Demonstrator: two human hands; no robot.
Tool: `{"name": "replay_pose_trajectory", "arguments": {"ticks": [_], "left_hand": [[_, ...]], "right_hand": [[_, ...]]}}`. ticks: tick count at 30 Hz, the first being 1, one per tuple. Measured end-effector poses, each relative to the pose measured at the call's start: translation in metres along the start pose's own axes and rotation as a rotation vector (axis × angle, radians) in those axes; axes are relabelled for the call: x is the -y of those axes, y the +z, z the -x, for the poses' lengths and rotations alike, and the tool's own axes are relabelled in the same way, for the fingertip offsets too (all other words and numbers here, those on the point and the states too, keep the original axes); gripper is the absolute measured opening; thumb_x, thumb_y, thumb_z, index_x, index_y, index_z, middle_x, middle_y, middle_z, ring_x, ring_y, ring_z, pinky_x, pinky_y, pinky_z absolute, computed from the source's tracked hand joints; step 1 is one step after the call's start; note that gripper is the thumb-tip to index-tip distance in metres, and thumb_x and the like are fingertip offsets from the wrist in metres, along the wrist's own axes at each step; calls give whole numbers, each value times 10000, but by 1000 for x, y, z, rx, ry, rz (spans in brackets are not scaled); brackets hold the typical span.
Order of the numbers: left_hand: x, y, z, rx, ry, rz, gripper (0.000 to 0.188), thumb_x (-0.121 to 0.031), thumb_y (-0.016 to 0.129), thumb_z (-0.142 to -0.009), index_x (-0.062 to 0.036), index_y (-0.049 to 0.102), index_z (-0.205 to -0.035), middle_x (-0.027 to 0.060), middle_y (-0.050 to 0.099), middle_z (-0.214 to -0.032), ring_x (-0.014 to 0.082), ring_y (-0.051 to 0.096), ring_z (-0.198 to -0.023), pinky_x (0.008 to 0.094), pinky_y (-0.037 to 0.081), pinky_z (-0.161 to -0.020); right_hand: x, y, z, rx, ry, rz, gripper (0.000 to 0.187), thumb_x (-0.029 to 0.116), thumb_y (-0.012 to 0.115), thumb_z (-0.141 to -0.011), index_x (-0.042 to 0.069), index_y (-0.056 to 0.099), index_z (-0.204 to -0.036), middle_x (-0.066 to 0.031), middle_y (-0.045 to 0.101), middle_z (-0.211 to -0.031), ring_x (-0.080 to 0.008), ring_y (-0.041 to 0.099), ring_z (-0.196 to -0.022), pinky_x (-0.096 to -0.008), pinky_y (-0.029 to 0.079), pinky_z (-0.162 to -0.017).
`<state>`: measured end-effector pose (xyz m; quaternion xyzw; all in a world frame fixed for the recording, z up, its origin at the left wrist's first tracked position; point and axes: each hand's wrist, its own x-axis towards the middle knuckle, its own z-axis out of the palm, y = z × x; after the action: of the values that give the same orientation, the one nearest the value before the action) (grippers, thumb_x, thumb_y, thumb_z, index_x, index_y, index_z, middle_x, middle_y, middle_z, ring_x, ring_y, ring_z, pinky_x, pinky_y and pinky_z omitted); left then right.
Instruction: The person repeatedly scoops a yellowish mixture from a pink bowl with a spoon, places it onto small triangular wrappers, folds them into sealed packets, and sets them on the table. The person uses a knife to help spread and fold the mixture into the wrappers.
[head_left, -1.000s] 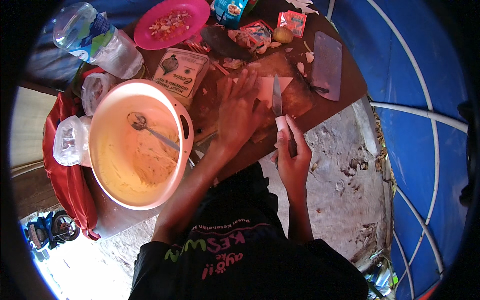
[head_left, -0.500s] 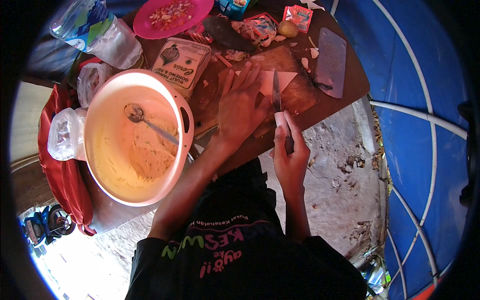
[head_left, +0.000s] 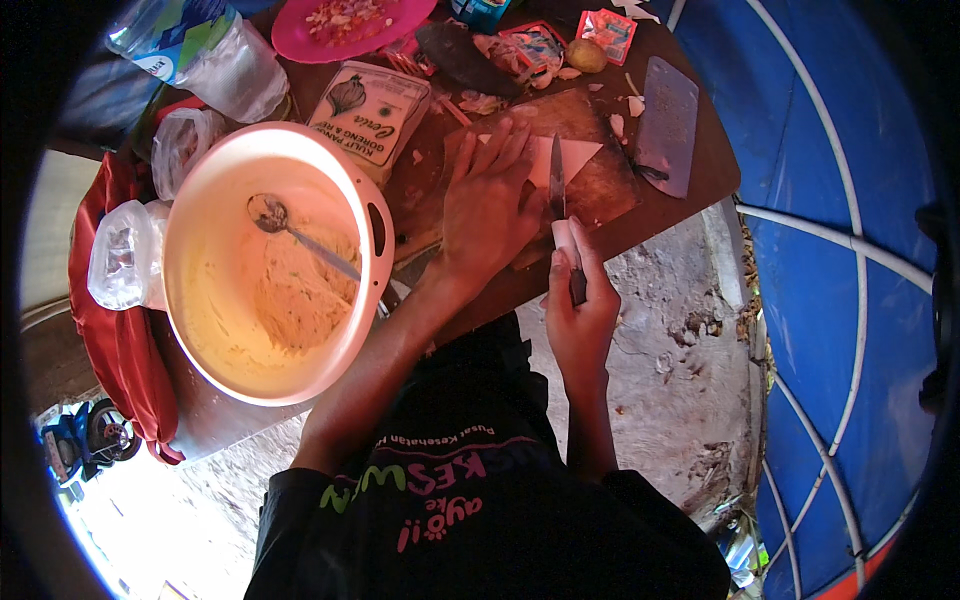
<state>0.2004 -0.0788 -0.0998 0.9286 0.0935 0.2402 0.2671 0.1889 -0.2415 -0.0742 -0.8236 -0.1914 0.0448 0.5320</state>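
My right hand (head_left: 578, 275) is wrapped round the pale handle of a kitchen knife (head_left: 557, 175), its blade pointing away from me over a wooden cutting board (head_left: 610, 190). Under the blade lies a thin pale sheet (head_left: 575, 158) with a pointed right corner, which looks like a dumpling wrapper. My left hand (head_left: 490, 205) rests flat on the board and the sheet's left part, fingers stretched out, hiding some of it. Left of that arm stands a big white basin (head_left: 215, 335) with pale dough-like filling (head_left: 310, 290) and a metal spoon (head_left: 315, 255) in it.
Behind my left hand lies a paper-labelled packet (head_left: 370, 115). Farther back are a pink plate (head_left: 285, 30) of chopped pieces, a dark stone pestle-like piece (head_left: 465, 60), red sachets (head_left: 605, 35) and a slicer-like board (head_left: 668, 125). A clear plastic jar (head_left: 235, 75) stands far left.
The whole view has shifted slightly. My hands, the knife and the sheet keep nearly the same places relative to the board.
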Motion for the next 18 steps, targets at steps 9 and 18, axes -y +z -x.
{"name": "replay_pose_trajectory", "arguments": {"ticks": [9,18], "left_hand": [[0,1,-1,9,-10,-14,500,-230,662,-902,-31,573,-1352,124,496,-1498,288,365,-1459,516,217,-1214],[-3,-2,-2,30,-37,-2,538,-195,666,-873,-22,555,-1370,123,479,-1512,290,362,-1459,527,224,-1208]], "right_hand": [[5,12,-3,-36,-186,335,443,22,594,-944,35,567,-1386,-199,687,-1188,-356,696,-992,-406,554,-822],[16,3,-14,27,-162,315,371,23,582,-962,-1,608,-1332,-221,664,-1241,-327,688,-1097,-385,555,-886]]}}
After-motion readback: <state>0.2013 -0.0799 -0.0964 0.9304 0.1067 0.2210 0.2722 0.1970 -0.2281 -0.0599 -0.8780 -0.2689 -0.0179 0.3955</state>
